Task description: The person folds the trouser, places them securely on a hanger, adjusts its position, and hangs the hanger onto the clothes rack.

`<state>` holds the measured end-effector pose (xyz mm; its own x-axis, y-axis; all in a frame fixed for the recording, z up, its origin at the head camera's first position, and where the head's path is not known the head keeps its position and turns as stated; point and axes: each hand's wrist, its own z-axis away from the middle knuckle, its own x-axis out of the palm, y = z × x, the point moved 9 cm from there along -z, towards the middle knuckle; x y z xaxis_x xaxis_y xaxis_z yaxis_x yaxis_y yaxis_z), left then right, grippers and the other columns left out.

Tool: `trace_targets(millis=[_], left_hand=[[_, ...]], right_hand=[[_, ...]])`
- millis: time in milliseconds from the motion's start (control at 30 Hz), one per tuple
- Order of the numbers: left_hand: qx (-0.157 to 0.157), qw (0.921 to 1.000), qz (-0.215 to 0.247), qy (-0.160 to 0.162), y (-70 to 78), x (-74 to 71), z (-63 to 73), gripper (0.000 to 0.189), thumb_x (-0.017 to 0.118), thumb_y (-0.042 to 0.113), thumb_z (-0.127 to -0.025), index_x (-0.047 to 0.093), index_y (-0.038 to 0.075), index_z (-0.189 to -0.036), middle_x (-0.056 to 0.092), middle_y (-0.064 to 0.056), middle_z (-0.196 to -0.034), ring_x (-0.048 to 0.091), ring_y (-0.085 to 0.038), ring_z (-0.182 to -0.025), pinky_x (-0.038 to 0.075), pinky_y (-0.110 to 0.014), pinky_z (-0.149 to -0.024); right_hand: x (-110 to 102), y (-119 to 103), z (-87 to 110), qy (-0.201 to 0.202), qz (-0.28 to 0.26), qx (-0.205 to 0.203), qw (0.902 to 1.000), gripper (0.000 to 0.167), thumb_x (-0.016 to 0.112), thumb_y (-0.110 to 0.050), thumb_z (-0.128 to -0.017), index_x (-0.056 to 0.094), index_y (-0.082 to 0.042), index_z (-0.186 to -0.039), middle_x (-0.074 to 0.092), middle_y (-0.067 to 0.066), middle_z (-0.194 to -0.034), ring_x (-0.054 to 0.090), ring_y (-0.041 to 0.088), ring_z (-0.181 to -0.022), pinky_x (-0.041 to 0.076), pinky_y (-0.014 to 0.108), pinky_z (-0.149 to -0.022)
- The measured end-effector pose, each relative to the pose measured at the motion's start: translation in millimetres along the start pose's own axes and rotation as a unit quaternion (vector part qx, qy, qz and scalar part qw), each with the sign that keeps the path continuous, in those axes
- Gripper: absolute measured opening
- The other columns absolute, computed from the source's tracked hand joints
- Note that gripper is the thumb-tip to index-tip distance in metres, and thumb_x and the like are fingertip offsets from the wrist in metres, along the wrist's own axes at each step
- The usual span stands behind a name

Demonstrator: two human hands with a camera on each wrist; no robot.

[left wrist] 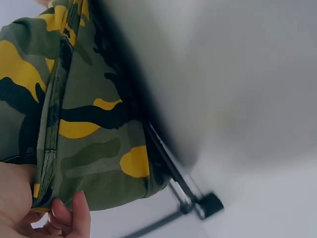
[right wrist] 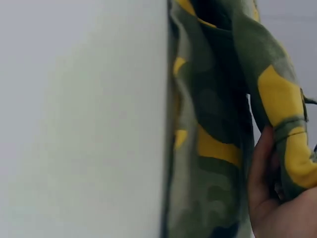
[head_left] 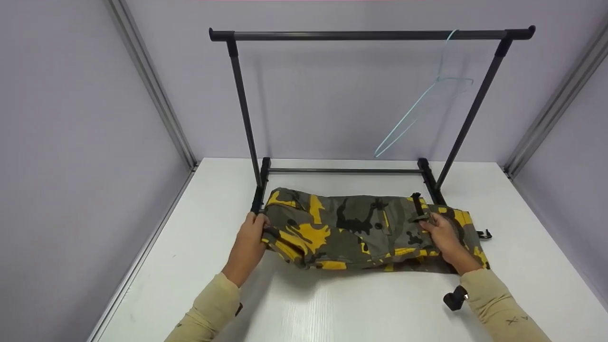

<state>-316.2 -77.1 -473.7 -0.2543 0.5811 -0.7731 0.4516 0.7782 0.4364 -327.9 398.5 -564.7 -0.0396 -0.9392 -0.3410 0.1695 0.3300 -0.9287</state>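
Camouflage trousers in grey-green, black and yellow lie folded lengthwise across the white table, just in front of a clothes rack. At their left end my left hand grips the fabric; in the left wrist view, thumb and fingers pinch it beside a seam. My right hand pinches the upper layer near the right end, close to a black strap. The right wrist view shows that layer raised over the lower one, with fingers under its edge. A black buckle sticks out at the right.
The black clothes rack stands behind the trousers, its feet reaching forward on the table. A light-blue wire hanger hangs from the bar toward the right. Grey-white walls enclose the table at the back and sides.
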Motion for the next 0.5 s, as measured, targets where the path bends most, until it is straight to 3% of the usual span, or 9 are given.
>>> trace_targets(millis=[167,300,400,500], left_hand=[[0.001,0.9984,-0.055,0.012,-20.3,-11.2,10.2,0.014,0.062,0.004,-0.088,0.053,0.009,-0.097,0.037,-0.002,-0.083,0.041,-0.016,-0.072,0.041,-0.028,-0.065],[-0.015,0.9974,-0.069,-0.014,-43.3,-6.5,20.3,0.018,0.063,0.000,-0.086,0.053,0.009,-0.098,0.037,-0.004,-0.083,0.041,-0.019,-0.072,0.040,-0.030,-0.064],[-0.056,0.9966,-0.020,-0.056,-65.6,5.9,28.7,0.026,0.061,-0.006,-0.085,0.052,0.008,-0.105,0.041,-0.005,-0.089,0.046,-0.020,-0.078,0.043,-0.034,-0.070],[-0.127,0.9842,0.068,-0.103,-90.9,20.7,39.4,0.038,0.059,-0.006,-0.086,0.045,0.007,-0.119,0.044,-0.008,-0.097,0.049,-0.020,-0.084,0.044,-0.037,-0.076]], right_hand=[[27.0,5.3,-1.7,-0.004,-0.013,0.008,0.9999,0.047,0.046,-0.025,-0.099,0.036,-0.002,-0.139,0.049,0.018,-0.127,0.052,0.021,-0.105,0.043,0.032,-0.087],[43.2,2.1,-2.7,-0.011,-0.028,0.020,0.9994,0.048,0.046,-0.026,-0.099,0.034,-0.003,-0.139,0.048,0.018,-0.128,0.051,0.025,-0.109,0.041,0.038,-0.092],[46.8,0.5,-2.2,-0.012,-0.046,0.037,0.9982,0.050,0.047,-0.028,-0.098,0.033,-0.003,-0.140,0.051,0.015,-0.125,0.054,0.021,-0.105,0.043,0.036,-0.090],[47.5,-3.7,-0.9,-0.018,-0.077,0.046,0.9958,0.051,0.049,-0.029,-0.097,0.034,-0.004,-0.139,0.057,0.008,-0.115,0.058,0.014,-0.096,0.047,0.030,-0.083]])
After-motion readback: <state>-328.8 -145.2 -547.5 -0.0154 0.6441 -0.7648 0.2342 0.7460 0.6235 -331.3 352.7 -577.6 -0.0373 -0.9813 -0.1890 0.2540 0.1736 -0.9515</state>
